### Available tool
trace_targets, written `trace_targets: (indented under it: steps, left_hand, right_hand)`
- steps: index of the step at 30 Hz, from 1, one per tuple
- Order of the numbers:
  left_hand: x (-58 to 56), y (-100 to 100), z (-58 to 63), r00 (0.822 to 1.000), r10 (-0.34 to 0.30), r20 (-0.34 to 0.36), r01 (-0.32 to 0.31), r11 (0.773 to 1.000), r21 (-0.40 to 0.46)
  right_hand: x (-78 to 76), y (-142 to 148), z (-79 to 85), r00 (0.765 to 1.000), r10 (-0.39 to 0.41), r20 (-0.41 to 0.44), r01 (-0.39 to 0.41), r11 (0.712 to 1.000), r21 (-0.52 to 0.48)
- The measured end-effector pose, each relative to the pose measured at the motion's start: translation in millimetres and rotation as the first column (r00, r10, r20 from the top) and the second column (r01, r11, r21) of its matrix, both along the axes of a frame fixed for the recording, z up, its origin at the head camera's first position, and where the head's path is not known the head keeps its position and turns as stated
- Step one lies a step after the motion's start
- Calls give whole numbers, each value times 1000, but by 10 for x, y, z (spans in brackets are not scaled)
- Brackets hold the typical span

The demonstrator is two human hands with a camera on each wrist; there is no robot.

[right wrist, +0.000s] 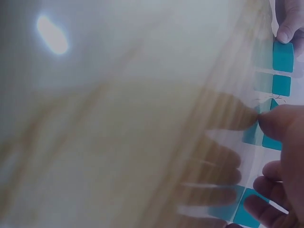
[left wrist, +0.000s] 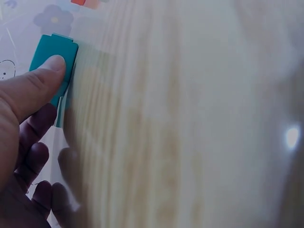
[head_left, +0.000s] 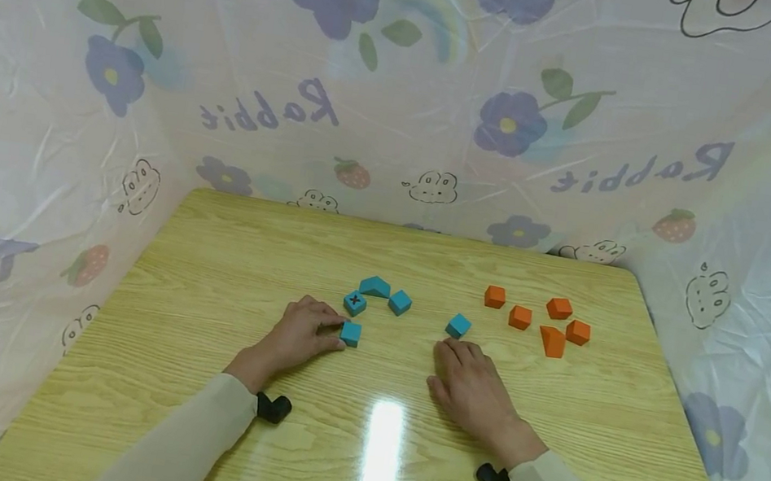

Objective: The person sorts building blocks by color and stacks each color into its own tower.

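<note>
In the head view my left hand [head_left: 301,335] pinches a small blue cube [head_left: 351,334] between thumb and fingers, low over the wooden table [head_left: 243,253]. Its thumb presses the face of this block [left wrist: 45,50] in the left wrist view. Just behind it sits a blue cube with a dark cross on top [head_left: 355,303]. A blue wedge-like block [head_left: 375,286] and another blue cube [head_left: 400,302] stand close by. My right hand [head_left: 475,389] lies on the table with relaxed fingers and holds nothing. Right beyond its fingertips is a blue cube [head_left: 458,325].
Several orange blocks lie at the back right, among them an orange cube [head_left: 494,297] and an orange slanted block [head_left: 552,342]. A patterned cloth [head_left: 403,112] hangs behind the table and along both sides. Glare [head_left: 381,462] shines on the front of the table.
</note>
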State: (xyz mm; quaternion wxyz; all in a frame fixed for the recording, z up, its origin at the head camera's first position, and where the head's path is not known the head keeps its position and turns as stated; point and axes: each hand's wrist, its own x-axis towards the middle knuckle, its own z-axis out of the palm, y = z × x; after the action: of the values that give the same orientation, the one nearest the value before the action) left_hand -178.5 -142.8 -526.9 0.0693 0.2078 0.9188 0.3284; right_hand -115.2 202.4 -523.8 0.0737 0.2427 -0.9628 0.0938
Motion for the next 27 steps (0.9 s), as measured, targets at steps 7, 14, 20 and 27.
trace_targets:
  steps: [7,14,20,27]
  left_hand:
    - [3,8,-22,1000,-4,-16,4,1000,-4]
    - [6,-5,-29,998,-21,-59,20,1000,-13]
    - [2,-2,-32,993,-51,-105,45,998,-54]
    - [0,-9,-14,971,-122,-206,87,982,-169]
  right_hand:
    - [-30,32,-11,993,21,-113,-23,1000,-18]
    - [-111,37,12,969,41,-245,-39,999,12]
    - [-138,34,33,960,48,-274,-36,998,48]
    - [-131,32,47,965,34,-261,-25,999,39]
